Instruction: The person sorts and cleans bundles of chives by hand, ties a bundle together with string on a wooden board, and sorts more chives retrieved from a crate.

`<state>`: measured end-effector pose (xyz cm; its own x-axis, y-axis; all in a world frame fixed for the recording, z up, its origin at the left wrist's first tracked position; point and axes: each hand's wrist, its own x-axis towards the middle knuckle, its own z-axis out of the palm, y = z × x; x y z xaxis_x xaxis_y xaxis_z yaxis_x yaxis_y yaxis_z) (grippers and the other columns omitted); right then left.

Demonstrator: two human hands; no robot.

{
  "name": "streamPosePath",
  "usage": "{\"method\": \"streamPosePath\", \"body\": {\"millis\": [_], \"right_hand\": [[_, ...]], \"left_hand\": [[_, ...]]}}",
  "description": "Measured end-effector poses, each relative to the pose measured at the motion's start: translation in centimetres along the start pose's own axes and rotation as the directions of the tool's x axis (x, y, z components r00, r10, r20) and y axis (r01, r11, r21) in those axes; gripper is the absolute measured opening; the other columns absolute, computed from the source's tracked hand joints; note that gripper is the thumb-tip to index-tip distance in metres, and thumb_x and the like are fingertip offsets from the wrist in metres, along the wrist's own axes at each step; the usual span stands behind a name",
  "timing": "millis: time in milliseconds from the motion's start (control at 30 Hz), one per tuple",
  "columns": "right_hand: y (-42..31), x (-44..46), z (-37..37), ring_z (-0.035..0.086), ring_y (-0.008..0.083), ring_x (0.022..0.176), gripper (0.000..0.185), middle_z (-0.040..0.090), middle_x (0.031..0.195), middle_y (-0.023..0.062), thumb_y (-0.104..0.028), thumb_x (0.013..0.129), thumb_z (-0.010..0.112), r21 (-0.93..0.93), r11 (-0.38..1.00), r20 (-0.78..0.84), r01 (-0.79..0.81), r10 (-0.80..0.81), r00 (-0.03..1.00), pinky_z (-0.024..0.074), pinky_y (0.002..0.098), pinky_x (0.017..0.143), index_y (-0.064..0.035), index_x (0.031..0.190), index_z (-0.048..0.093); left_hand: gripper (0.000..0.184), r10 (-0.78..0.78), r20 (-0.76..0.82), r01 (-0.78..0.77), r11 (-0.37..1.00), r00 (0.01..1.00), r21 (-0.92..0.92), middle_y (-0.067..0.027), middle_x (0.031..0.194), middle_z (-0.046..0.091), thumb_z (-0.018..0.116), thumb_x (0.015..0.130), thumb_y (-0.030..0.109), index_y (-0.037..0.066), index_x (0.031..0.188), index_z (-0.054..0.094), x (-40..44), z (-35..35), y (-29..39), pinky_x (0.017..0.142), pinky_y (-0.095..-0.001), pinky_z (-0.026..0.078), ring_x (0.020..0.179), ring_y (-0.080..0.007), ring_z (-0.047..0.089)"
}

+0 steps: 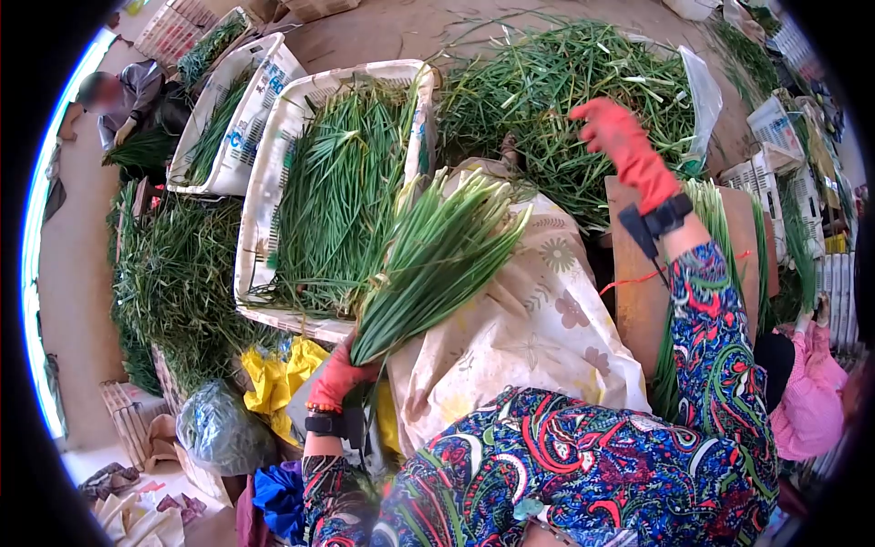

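My left hand (339, 376), in a red glove, is closed round the leafy end of a bunch of green stalks (437, 260). The bunch slants up to the right, its pale ends over the flowered cloth (547, 319) on my lap. My right hand (612, 132), also red-gloved, is raised over a heap of loose greens (538, 82), its fingers partly spread and nothing seen in them. A white crate (249, 246) with more green stalks stands just left of the held bunch.
A wooden board (638, 310) with stalks and a red string lies at the right. Another crate (232, 118) stands at upper left, near a person (141, 96). A person in pink (809, 401) is at the right edge. A filled plastic bag (223, 424) is at lower left.
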<state>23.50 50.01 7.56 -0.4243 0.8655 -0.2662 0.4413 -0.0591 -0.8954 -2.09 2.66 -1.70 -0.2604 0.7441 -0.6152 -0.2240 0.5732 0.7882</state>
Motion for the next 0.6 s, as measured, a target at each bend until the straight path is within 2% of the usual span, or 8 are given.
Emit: {"method": "streamPosePath", "body": {"millis": [67, 133, 200, 300, 400, 467, 500, 600], "right_hand": [[2.8, -2.2, 3.8, 0.056, 0.0187, 0.07, 0.024, 0.058, 0.076, 0.0088, -0.026, 0.082, 0.051, -0.008, 0.851, 0.378, 0.524, -0.483, 0.79, 0.0467, 0.0319, 0.065, -0.0049, 0.088, 0.061], [3.4, -6.5, 8.8, 0.057, 0.0262, 0.071, 0.029, 0.058, 0.074, 0.0116, -0.033, 0.077, 0.056, -0.352, 0.5, 0.448, 0.791, -0.652, 0.612, 0.046, 0.0362, 0.069, -0.0048, 0.086, 0.061], [2.2, -9.2, 12.5, 0.056, 0.0316, 0.073, 0.031, 0.059, 0.075, 0.0119, -0.035, 0.073, 0.058, -0.536, 0.319, 0.667, 0.782, -0.408, 0.624, 0.045, 0.0377, 0.072, -0.0052, 0.079, 0.059], [5.3, -9.5, 17.7, 0.057, 0.0297, 0.07, 0.023, 0.058, 0.07, 0.011, -0.028, 0.077, 0.056, -0.309, 0.416, 0.532, 0.855, -0.67, 0.518, 0.0444, 0.0387, 0.066, -0.0067, 0.07, 0.055], [4.7, -8.5, 17.5, 0.057, 0.0289, 0.072, 0.016, 0.059, 0.074, 0.0116, -0.022, 0.08, 0.054, -0.047, 0.717, 0.516, 0.696, -0.579, 0.631, 0.0453, 0.0365, 0.065, -0.0073, 0.075, 0.056], [3.7, -7.1, 15.6, 0.054, 0.0198, 0.07, 0.009, 0.056, 0.074, 0.0081, -0.012, 0.084, 0.049, -0.027, 0.626, 0.385, 0.779, -0.713, 0.586, 0.044, 0.0277, 0.067, -0.0055, 0.084, 0.055], [2.5, -6.4, 14.0, 0.053, 0.0148, 0.072, 0.011, 0.056, 0.076, 0.0045, -0.009, 0.084, 0.046, -0.063, 0.721, 0.407, 0.691, -0.613, 0.677, 0.0427, 0.0248, 0.069, -0.0061, 0.087, 0.056], [-0.1, -2.5, 8.3, 0.049, 0.0128, 0.077, 0.014, 0.054, 0.081, 0.0022, -0.015, 0.087, 0.045, -0.009, 0.646, 0.317, 0.763, -0.722, 0.615, 0.0407, 0.0245, 0.073, -0.0068, 0.085, 0.056]], "left_hand": [[0.073, 0.019, -0.005, -0.019, 1.0, 1.0, -0.021, 0.0002, 0.092, 0.06, 0.069, 0.066, -0.004, 0.014, 0.13, 0.039, -0.2, 0.6, 0.1, 0.057, -0.0243, 0.047, 0.068, -0.0098, 0.055], [0.073, 0.025, -0.022, -0.025, 0.999, 0.999, -0.026, 0.0005, 0.091, 0.059, 0.069, 0.066, -0.004, 0.014, 0.13, 0.039, -0.6, 1.2, 0.8, 0.056, -0.0241, 0.047, 0.066, -0.0096, 0.055], [0.074, -0.001, -0.027, 0.0, 1.0, 1.0, -0.018, 0.0005, 0.09, 0.059, 0.069, 0.066, -0.004, 0.014, 0.131, 0.038, -0.7, 1.0, 0.2, 0.056, -0.0245, 0.046, 0.064, -0.0098, 0.054], [0.079, 0.022, 0.0, -0.022, 0.999, 1.0, 0.029, 0.0004, 0.095, 0.058, 0.068, 0.065, -0.004, 0.014, 0.134, 0.034, -0.4, 0.1, -0.7, 0.058, -0.0248, 0.046, 0.069, -0.0096, 0.054], [0.081, 0.075, -0.025, -0.073, 0.995, 0.997, 0.069, 0.0007, 0.1, 0.056, 0.067, 0.064, -0.005, 0.014, 0.135, 0.033, -0.7, -0.2, -0.8, 0.06, -0.0243, 0.047, 0.075, -0.0094, 0.053], [0.081, 0.033, -0.006, -0.033, 0.999, 0.999, 0.032, 0.0002, 0.108, 0.055, 0.068, 0.063, -0.005, 0.011, 0.134, 0.033, -0.8, 0.1, -0.1, 0.066, -0.0244, 0.047, 0.084, -0.0097, 0.053], [0.081, 0.042, 0.005, -0.043, 0.999, 0.999, 0.026, -0.0001, 0.109, 0.055, 0.068, 0.063, -0.005, 0.01, 0.134, 0.033, -0.7, 0.1, 0.0, 0.069, -0.025, 0.047, 0.087, -0.01, 0.053], [0.071, 0.017, 0.011, -0.017, 0.999, 1.0, -0.052, -0.0014, 0.111, 0.057, 0.069, 0.063, -0.005, 0.006, 0.127, 0.042, -0.9, 0.5, -0.1, 0.083, -0.0277, 0.043, 0.094, -0.0113, 0.053]]}}
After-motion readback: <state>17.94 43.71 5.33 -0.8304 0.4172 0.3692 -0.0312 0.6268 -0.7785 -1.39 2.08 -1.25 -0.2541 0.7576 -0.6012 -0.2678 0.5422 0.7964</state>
